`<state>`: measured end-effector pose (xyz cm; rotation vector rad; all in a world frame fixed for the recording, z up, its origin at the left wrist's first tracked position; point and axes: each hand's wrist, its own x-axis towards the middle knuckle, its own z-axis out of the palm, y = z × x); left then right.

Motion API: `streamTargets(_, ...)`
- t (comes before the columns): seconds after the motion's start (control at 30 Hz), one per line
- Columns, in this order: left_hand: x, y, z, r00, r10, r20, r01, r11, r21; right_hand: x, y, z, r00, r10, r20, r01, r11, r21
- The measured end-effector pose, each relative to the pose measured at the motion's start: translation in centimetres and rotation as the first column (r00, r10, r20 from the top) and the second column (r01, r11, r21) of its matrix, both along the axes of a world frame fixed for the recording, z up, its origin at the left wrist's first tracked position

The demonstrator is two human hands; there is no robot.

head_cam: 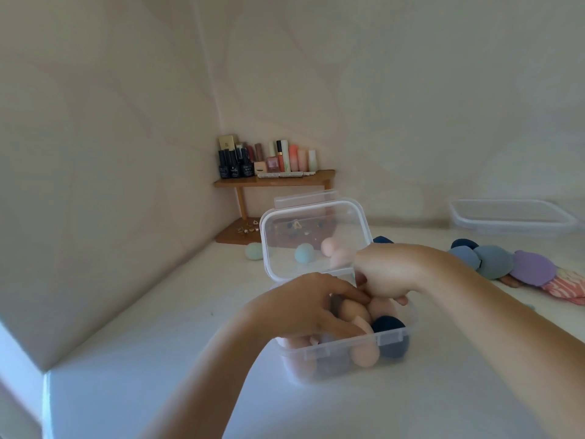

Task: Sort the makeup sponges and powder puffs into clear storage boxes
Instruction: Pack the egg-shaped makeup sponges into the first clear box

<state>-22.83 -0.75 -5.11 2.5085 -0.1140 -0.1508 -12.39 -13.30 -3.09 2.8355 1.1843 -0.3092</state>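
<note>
A clear storage box [345, 359] stands on the white table in front of me, its hinged lid [316, 236] raised behind it. Inside lie several peach makeup sponges [365, 354] and a dark blue one [389, 326]. My left hand [304, 307] reaches into the box with its fingers on a beige sponge [351, 312]. My right hand [386, 274] is over the box's far side, fingers curled around a pink sponge; the grip is partly hidden. Behind the lid lie a teal sponge [304, 252] and a pink sponge [329, 246]. Blue and purple powder puffs [493, 261] lie at the right.
A second clear box [512, 217] stands at the back right. A wooden corner shelf [275, 180] holds several cosmetic bottles, with small trinkets on its lower tier. Another green sponge [254, 250] lies beside the shelf. A striped pink cloth [566, 285] is at the right edge. Walls close the left side and back.
</note>
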Motion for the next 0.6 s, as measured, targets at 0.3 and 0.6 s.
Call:
streamTargets(0.3,-0.4,1.6,1.5,0.942,0.209,0.264,-0.158,0.967,-0.201,-0.3,-3.5,-0.5,0.972,0.0,-0.233,0.132,0.825,0.549)
streamTargets(0.6,0.9,6.0,0.0,0.491,0.816,0.304,-0.453,0.537,-0.712,-0.5,-7.8,-4.7,0.808,0.31,-0.5,0.179,0.68,0.711)
